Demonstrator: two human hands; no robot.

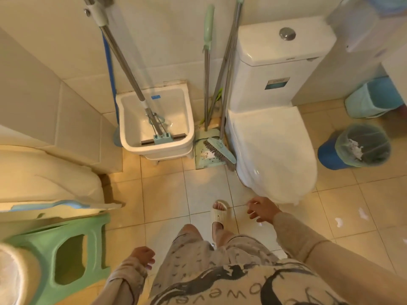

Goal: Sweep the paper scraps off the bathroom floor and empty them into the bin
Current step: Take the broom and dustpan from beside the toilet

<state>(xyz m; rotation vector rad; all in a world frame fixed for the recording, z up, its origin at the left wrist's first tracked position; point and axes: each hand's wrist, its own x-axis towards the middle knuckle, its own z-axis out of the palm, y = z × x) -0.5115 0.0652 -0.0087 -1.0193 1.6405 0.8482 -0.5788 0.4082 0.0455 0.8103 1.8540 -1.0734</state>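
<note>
A green broom (220,148) and a green dustpan (204,154) stand against the wall between the mop basin and the toilet. White paper scraps (338,222) lie on the tiled floor at the right, near another scrap (362,212). A blue bin (330,158) with a green liner holds crumpled paper. My right hand (262,209) reaches forward over the floor, fingers apart, holding nothing. My left hand (143,256) hangs low by my leg, fingers loosely curled and empty.
A white toilet (273,139) fills the centre right. A white mop basin (154,126) holds a mop. A green stool (59,254) stands at the lower left beside a white fixture. A pale blue bucket (372,97) lies at the far right.
</note>
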